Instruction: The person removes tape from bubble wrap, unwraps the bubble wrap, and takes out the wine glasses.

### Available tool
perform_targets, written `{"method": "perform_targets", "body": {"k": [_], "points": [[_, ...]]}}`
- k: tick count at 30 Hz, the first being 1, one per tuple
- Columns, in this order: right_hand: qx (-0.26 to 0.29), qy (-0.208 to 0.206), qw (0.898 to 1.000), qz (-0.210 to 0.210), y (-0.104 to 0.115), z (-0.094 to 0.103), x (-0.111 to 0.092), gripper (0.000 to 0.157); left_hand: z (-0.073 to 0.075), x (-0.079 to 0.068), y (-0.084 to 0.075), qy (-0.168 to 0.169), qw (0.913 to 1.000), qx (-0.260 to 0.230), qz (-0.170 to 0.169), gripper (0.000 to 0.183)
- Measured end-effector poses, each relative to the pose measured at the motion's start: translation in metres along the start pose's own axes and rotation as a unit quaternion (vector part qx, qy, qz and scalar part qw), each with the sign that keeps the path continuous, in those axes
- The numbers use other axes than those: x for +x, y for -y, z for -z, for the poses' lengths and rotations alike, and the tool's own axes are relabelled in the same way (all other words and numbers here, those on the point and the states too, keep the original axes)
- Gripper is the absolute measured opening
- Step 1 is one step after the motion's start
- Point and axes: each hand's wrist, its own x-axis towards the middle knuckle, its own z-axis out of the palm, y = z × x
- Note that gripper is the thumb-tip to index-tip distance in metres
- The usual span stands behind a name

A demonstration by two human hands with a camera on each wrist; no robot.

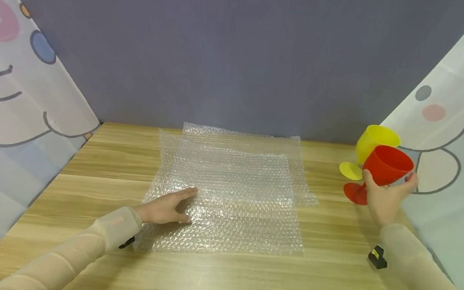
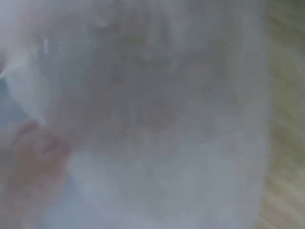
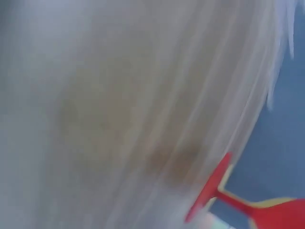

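Observation:
On the right side of the table my right hand (image 1: 385,197) grips a red plastic goblet (image 1: 385,166) by its bowl, thumb on the left and fingers on the right. Just behind it stands a yellow goblet (image 1: 366,145), partly covered by the red one. The right wrist view catches the red goblet (image 3: 281,215) at its lower right, with yellow edges showing past it. My left hand (image 1: 162,208) rests on the left part of a sheet of bubble wrap (image 1: 234,209), fingers extended and thumb apart. Pale, blurred sleeve fills most of both wrist views.
Another bubble wrap sheet (image 1: 241,139) lies partly beneath the front one, reaching the grey back wall (image 1: 240,53). Cartoon-print cloths (image 1: 17,85) flank the wooden table (image 1: 244,284) on both sides. The right-hand cloth (image 1: 445,122) hangs close to the goblets.

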Motion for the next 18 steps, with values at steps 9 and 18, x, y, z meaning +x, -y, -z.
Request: {"method": "perform_targets", "body": {"k": [9,18], "points": [[-0.001,-0.012,0.96,0.281,0.031,-0.008,-0.032,0.069,0.02,-0.001,-0.012,-0.064,0.9962,0.05,-0.029,0.067],[-0.235,0.258,0.883,0.313,0.112,-0.041,-0.031,0.065,0.114,0.042,-0.064,-0.093,0.9858,0.139,-0.014,0.064]]}}
